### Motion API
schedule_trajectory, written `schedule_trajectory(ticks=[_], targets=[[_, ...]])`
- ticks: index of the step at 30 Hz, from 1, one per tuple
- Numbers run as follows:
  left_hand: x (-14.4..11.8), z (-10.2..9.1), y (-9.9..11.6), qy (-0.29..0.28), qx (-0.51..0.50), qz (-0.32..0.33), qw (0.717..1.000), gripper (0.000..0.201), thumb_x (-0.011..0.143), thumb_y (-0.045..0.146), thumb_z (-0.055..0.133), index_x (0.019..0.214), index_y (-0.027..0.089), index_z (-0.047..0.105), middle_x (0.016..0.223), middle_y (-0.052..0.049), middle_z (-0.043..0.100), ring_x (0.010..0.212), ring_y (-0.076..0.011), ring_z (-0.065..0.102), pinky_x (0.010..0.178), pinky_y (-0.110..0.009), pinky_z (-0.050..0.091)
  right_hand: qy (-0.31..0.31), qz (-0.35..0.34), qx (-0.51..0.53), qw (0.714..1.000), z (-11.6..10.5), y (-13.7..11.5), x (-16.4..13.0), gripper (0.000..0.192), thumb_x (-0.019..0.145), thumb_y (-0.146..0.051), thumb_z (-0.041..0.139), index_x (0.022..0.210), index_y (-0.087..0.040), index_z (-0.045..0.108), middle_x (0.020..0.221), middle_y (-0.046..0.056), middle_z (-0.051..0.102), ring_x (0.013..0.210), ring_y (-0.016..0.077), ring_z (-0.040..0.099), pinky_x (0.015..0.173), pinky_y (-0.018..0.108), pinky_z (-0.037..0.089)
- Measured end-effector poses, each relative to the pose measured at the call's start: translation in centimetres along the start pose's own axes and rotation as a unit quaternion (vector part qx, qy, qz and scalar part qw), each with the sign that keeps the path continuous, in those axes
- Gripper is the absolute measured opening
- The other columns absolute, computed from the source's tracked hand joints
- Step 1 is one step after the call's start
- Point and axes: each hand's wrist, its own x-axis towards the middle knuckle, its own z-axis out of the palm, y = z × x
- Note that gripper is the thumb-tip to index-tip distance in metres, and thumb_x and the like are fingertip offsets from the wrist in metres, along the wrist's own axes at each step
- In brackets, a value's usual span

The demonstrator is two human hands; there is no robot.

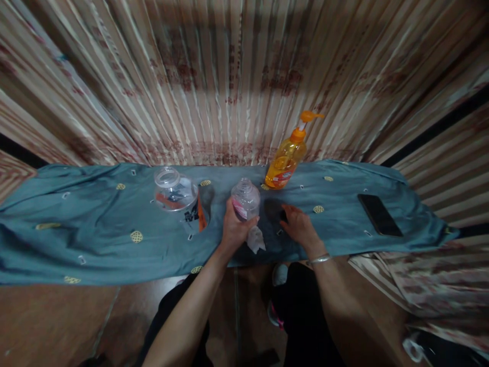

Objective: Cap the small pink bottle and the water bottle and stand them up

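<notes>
My left hand (239, 227) is closed around a clear plastic bottle (246, 196) with a pink label, standing uncapped on the cloth near the middle. A crumpled white tissue (255, 239) hangs just below the bottle, by my left thumb. To the right, my right hand (300, 227) hovers low over the cloth with fingers half curled, thumb and forefinger apart. The gap between them is dark, and I make out nothing held there. A pump bottle (286, 162) of orange liquid stands behind the right hand.
On the left stands a clear wide-mouthed plastic jar (178, 196) with an orange and black label. A dark phone (379, 215) lies at the right. Teal patterned cloth (103, 219) covers the narrow table, and a pleated curtain (214, 76) hangs close behind it.
</notes>
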Motion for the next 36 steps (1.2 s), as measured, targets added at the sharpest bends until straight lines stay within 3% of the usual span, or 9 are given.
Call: schedule_trajectory(ticks=[4, 8, 15, 19, 23, 27, 31, 36], targets=[[0.1, 0.0, 0.4, 0.000, -0.015, 0.007, 1.000, 0.041, 0.093, 0.037, 0.067, 0.128, 0.018, 0.060, 0.123, -0.010, 0.066, 0.106, -0.0248, 0.067, 0.092, -0.048, 0.058, 0.018, 0.001, 0.044, 0.999, -0.4, 0.2, -0.1, 0.048, 0.085, -0.016, 0.067, 0.131, -0.012, 0.060, 0.119, 0.022, 0.073, 0.114, 0.0355, 0.069, 0.100, 0.048, 0.054], [0.4, -0.4, 1.1, 0.003, -0.025, 0.020, 0.999, 0.041, 0.093, 0.037, 0.068, 0.128, 0.017, 0.060, 0.120, -0.009, 0.067, 0.104, -0.0242, 0.068, 0.092, -0.048, 0.057, 0.054, -0.035, 0.127, 0.990, -1.0, -1.3, -0.7, 0.044, 0.093, -0.031, 0.064, 0.134, -0.017, 0.060, 0.123, 0.020, 0.072, 0.115, 0.0335, 0.069, 0.101, 0.048, 0.054], [0.4, -1.7, 1.6, 0.016, -0.020, 0.028, 0.999, 0.038, 0.094, 0.038, 0.066, 0.126, 0.017, 0.061, 0.121, -0.010, 0.066, 0.102, -0.0233, 0.068, 0.088, -0.045, 0.059, -0.001, -0.125, 0.223, 0.967, -1.5, -5.9, -1.5, 0.050, 0.086, -0.035, 0.076, 0.130, -0.016, 0.060, 0.126, 0.016, 0.070, 0.118, 0.0306, 0.067, 0.102, 0.046, 0.053], [0.2, -2.3, 1.5, 0.016, -0.014, 0.030, 0.999, 0.038, 0.094, 0.038, 0.066, 0.126, 0.017, 0.061, 0.121, -0.010, 0.067, 0.102, -0.0233, 0.068, 0.088, -0.045, 0.059, -0.024, -0.147, 0.223, 0.963, -1.2, -6.9, -1.3, 0.056, 0.083, -0.037, 0.079, 0.131, -0.017, 0.059, 0.125, 0.015, 0.069, 0.117, 0.0300, 0.067, 0.102, 0.046, 0.053], [0.1, -2.5, 1.2, 0.015, -0.007, 0.032, 0.999, 0.039, 0.094, 0.038, 0.067, 0.126, 0.017, 0.061, 0.121, -0.010, 0.067, 0.103, -0.0237, 0.068, 0.090, -0.047, 0.058, -0.018, -0.125, 0.184, 0.975, -0.8, -5.8, -1.1, 0.057, 0.087, -0.041, 0.074, 0.135, -0.015, 0.058, 0.137, 0.020, 0.064, 0.130, 0.0336, 0.061, 0.109, 0.051, 0.049], [-0.1, -2.2, 0.6, 0.013, 0.003, 0.026, 1.000, 0.040, 0.094, 0.039, 0.066, 0.127, 0.017, 0.061, 0.123, -0.010, 0.066, 0.106, -0.0245, 0.067, 0.091, -0.048, 0.058, -0.026, -0.067, 0.094, 0.993, -0.7, -3.7, -1.2, 0.049, 0.093, -0.032, 0.065, 0.137, -0.011, 0.059, 0.143, 0.026, 0.059, 0.136, 0.0394, 0.055, 0.107, 0.057, 0.049], [-0.3, -1.6, 0.1, 0.006, 0.003, 0.017, 1.000, 0.041, 0.094, 0.039, 0.066, 0.129, 0.018, 0.060, 0.125, -0.011, 0.066, 0.108, -0.0252, 0.067, 0.093, -0.049, 0.057, -0.056, -0.036, 0.025, 0.997, 0.0, -1.8, -1.6, 0.045, 0.085, -0.006, 0.060, 0.129, -0.013, 0.065, 0.135, 0.024, 0.064, 0.127, 0.0367, 0.063, 0.104, 0.050, 0.052], [-0.4, -1.3, -0.1, 0.002, -0.003, 0.012, 1.000, 0.042, 0.094, 0.038, 0.066, 0.130, 0.018, 0.059, 0.127, -0.011, 0.065, 0.110, -0.0261, 0.066, 0.095, -0.050, 0.057, -0.038, -0.049, 0.041, 0.997, 0.7, -0.6, -1.5, 0.037, 0.085, -0.001, 0.052, 0.112, -0.017, 0.071, 0.113, 0.018, 0.075, 0.109, 0.0312, 0.072, 0.095, 0.044, 0.057]])
